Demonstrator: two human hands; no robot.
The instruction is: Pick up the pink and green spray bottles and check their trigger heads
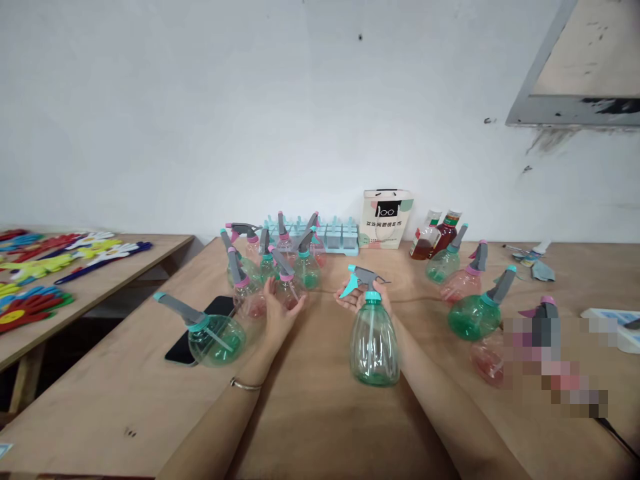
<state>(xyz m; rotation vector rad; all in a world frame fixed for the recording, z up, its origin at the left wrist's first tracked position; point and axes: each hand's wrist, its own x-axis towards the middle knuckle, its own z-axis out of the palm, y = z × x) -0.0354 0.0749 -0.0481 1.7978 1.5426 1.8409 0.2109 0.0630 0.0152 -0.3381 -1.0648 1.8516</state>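
Spray bottles [306,271] crowd the desk [320,420] beyond the left hand [279,317]; a phone [179,348] lies left, a paper bag [383,231] far. Left hand: fingers parted about a pink bottle [290,292], grip cannot be told. Right hand [387,301] grips a green bottle [375,343] at its top, near centre: long axis upright, nozzle [352,268] pointing left

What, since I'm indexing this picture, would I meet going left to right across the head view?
Colourful hand shapes, black phone, left hand, held clear-green spray bottle, brown-liquid bottle, deeper-green spray bottle, white tray-like object at the right edge.
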